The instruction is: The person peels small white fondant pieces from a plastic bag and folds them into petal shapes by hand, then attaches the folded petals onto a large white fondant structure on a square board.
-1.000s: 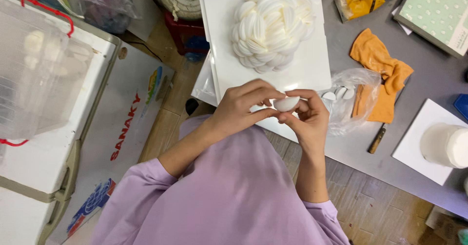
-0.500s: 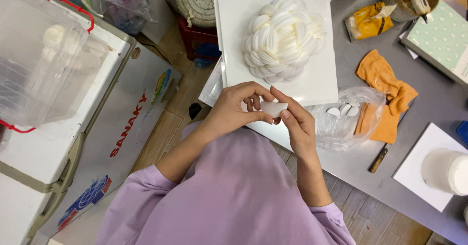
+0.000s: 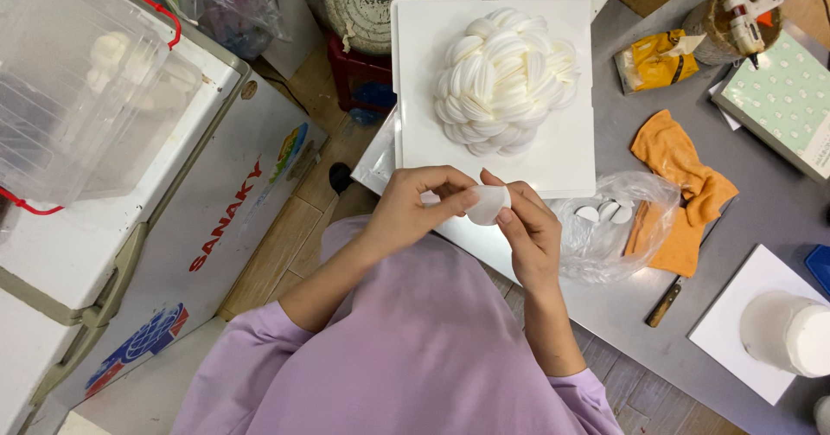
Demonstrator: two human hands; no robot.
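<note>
1. White petal-shaped piece (image 3: 489, 203): thin, curved and translucent, pinched between both hands just off the near edge of the white square board (image 3: 571, 154), above the person's lap.
2. Left hand (image 3: 413, 208): fingers curled, thumb and forefinger closed on the left side of the piece.
3. Right hand (image 3: 529, 232): fingertips closed on the right and lower side of the same piece; the two hands nearly touch around it.
4. White square board: lies at the near-left corner of the grey worktop (image 3: 761, 227) and overhangs its edge.
5. White flower form (image 3: 504, 82): a dome of overlapping petal pieces, seated on the far half of the board.
6. Clear plastic bag (image 3: 609, 227): just right of the right hand, near the worktop's front edge, with a few loose white petal pieces inside.
7. Orange cloth (image 3: 683, 184): crumpled, partly under the bag's right side.
8. Glue gun (image 3: 745, 11): rests at the far right corner of the worktop.
9. Wooden-handled tool (image 3: 664, 303): lies near the front edge, right of the bag.
10. Clear storage box (image 3: 69, 98): red latches, stands on the white chest freezer (image 3: 216, 227) to the person's left, well apart from the hands.
</note>
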